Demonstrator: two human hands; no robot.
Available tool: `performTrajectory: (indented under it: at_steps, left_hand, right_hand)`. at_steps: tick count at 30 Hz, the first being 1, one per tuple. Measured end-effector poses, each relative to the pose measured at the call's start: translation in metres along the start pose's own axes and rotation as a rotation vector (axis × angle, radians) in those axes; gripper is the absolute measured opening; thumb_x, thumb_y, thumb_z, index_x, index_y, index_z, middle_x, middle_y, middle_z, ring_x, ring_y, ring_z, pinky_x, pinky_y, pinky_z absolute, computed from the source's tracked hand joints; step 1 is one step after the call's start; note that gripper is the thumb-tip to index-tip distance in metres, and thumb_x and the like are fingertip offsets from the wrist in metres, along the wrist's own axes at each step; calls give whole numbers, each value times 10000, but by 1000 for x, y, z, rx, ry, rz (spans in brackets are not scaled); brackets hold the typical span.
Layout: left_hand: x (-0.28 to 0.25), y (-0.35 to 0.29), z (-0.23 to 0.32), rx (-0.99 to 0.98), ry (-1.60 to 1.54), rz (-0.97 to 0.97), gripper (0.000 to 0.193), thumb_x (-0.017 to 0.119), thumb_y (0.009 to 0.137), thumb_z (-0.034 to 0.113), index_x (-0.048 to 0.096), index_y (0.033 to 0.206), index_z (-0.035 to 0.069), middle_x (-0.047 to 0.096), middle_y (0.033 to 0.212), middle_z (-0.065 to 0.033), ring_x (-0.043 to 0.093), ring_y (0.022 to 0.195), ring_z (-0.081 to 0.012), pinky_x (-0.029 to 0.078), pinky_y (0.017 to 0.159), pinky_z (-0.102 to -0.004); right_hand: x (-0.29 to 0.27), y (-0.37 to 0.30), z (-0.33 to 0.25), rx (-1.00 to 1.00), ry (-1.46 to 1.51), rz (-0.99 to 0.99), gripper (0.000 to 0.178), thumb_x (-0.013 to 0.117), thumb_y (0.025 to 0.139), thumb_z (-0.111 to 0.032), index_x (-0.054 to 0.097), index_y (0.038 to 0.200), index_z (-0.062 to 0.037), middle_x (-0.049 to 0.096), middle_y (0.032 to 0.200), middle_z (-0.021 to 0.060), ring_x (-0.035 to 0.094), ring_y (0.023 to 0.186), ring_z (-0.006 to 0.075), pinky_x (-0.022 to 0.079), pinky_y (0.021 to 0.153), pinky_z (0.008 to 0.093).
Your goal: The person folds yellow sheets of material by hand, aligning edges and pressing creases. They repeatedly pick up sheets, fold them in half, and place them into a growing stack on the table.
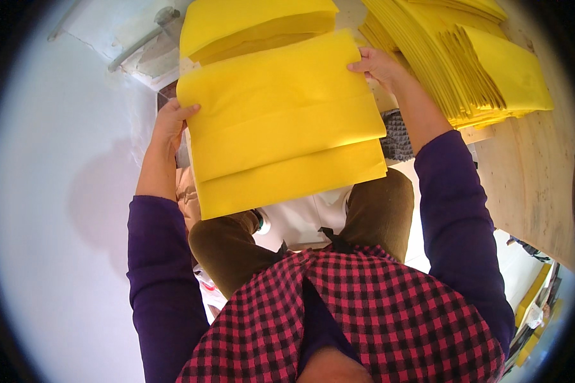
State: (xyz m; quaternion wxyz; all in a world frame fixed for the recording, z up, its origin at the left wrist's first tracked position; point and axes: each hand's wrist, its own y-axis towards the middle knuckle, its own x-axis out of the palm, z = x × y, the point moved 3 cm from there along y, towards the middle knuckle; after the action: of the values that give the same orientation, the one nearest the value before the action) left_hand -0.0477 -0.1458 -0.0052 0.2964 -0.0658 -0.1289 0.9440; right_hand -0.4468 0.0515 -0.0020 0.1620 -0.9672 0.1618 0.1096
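Note:
A folded yellow fabric sheet (284, 115) stretches between my two hands, above my lap. My left hand (173, 119) pinches its upper left edge, thumb on top. At the upper right corner, my right hand (375, 66) grips the sheet the same way. The lower part shows a second layer reaching below a straight fold line. Just beyond it lies another folded yellow piece (255, 25), its near side gaping a little. The fingers under the sheet are hidden.
Stacks of folded yellow fabric (457, 64) cover the right part of a wooden table (524, 172). A grey textured cloth (397, 135) hangs near my right forearm. On the left stands a white wall (64, 210), with a metal rod (134, 50) near its top.

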Motion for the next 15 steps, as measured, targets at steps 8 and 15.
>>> performTrajectory:
  at_steps: [8, 15]
  left_hand:
    - [-6, -12, -12, 172, -32, 101, 233, 655, 805, 31, 635, 1036, 14, 661, 1000, -62, 603, 923, -162, 443, 831, -268]
    - [-7, -28, -28, 324, -126, 55, 75, 639, 795, -34, 655, 861, -1, 672, 977, -116, 622, 918, -180, 480, 860, -269]
  right_hand:
    - [-1, -14, 15, -162, -41, 220, 217, 709, 789, -109, 676, 997, -56, 674, 946, 31, 605, 801, 121, 461, 730, 254]
    - [6, -28, 34, -285, 422, 45, 106, 655, 804, 5, 666, 910, -4, 671, 945, 75, 625, 805, 132, 518, 725, 259]
